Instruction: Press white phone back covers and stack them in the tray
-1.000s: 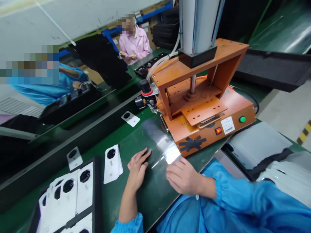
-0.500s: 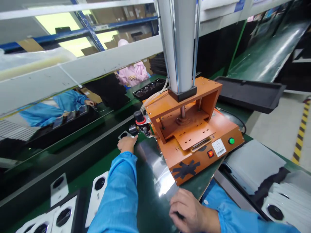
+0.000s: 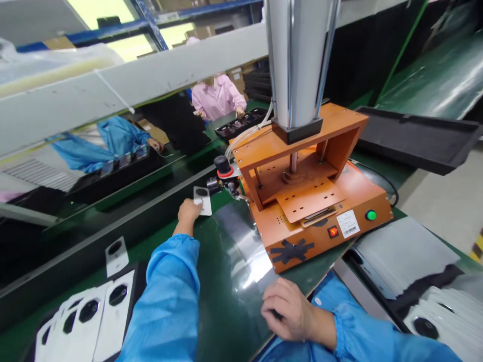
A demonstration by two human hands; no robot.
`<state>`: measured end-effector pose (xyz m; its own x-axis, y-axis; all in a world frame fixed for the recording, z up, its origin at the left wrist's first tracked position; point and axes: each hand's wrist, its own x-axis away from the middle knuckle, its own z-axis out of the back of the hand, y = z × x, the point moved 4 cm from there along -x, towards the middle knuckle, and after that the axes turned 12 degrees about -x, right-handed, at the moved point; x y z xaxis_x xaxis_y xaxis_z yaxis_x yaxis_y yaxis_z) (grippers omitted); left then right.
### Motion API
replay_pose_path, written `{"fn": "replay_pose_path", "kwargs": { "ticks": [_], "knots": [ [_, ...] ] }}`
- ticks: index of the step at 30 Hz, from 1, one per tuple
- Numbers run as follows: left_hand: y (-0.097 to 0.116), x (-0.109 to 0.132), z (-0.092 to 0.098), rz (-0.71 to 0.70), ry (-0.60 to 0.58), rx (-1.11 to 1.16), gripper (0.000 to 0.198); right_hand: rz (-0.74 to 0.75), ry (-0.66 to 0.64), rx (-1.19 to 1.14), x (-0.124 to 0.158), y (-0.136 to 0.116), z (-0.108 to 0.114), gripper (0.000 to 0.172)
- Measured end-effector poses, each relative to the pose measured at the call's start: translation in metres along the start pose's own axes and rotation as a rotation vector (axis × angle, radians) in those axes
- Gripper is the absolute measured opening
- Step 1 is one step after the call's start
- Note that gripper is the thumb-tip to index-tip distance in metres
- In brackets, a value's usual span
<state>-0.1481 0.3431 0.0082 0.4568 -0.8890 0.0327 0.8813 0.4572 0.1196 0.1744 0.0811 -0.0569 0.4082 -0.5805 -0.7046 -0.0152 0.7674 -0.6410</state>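
Observation:
My left hand (image 3: pixel 188 213) reaches forward over the green bench, its fingers closed at the left edge of a small white panel (image 3: pixel 206 205) with a dark round camera area, like a phone back cover. That panel stands out beside the black-knobbed air regulator (image 3: pixel 222 165). My right hand (image 3: pixel 285 309) rests loosely curled at the near bench edge, with no object visible in it. Beyond it stands the orange press (image 3: pixel 302 241), with a flat item under its plate, a lit red switch and a green button.
Several white back covers (image 3: pixel 107 322) lie in a black tray at lower left, with a single cover (image 3: pixel 116 259) behind them. More covers (image 3: pixel 453 322) lie at right beside translucent sheets (image 3: pixel 407 246). A black tray (image 3: pixel 418 136) sits behind the press. Co-workers (image 3: pixel 217 95) work across the line.
My left hand now sits at the panel's left edge, and more of the panel shows. The left forearm has shifted left. My right hand stays curled in place. The view has shifted.

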Motion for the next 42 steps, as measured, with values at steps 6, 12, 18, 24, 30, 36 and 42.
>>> {"fn": "replay_pose_path", "kwargs": {
  "ticks": [6, 12, 18, 24, 30, 36, 42],
  "knots": [
    [-0.049, 0.131, 0.012, 0.023, 0.167, 0.152, 0.061, -0.091, 0.054, -0.142, -0.007, -0.003, 0.005, 0.01],
    [-0.098, 0.317, -0.041, 0.04, 0.039, 0.507, 0.037, -0.587, 0.022, -0.519, -0.037, -0.007, -0.015, 0.007],
    [-0.086, 0.385, -0.08, 0.006, -0.1, 0.359, 0.077, -0.897, -0.056, -0.578, -0.07, 0.031, -0.055, 0.015],
    [-0.085, 0.396, -0.075, -0.225, 0.28, 0.032, 0.065, -0.791, -0.16, -0.365, -0.091, 0.053, -0.068, 0.009],
    [-0.079, 0.397, -0.084, -0.279, 0.393, 0.001, 0.05, -0.659, -0.312, -0.105, -0.111, 0.038, -0.097, 0.009],
    [-0.078, 0.393, -0.081, -0.27, 0.427, 0.008, 0.046, -0.701, -0.505, 0.016, -0.109, 0.033, -0.124, 0.013],
    [-0.079, 0.394, -0.083, -0.257, 0.421, 0.011, 0.047, -0.59, -0.508, 0.154, -0.106, 0.038, -0.124, 0.013]
  ]
}}
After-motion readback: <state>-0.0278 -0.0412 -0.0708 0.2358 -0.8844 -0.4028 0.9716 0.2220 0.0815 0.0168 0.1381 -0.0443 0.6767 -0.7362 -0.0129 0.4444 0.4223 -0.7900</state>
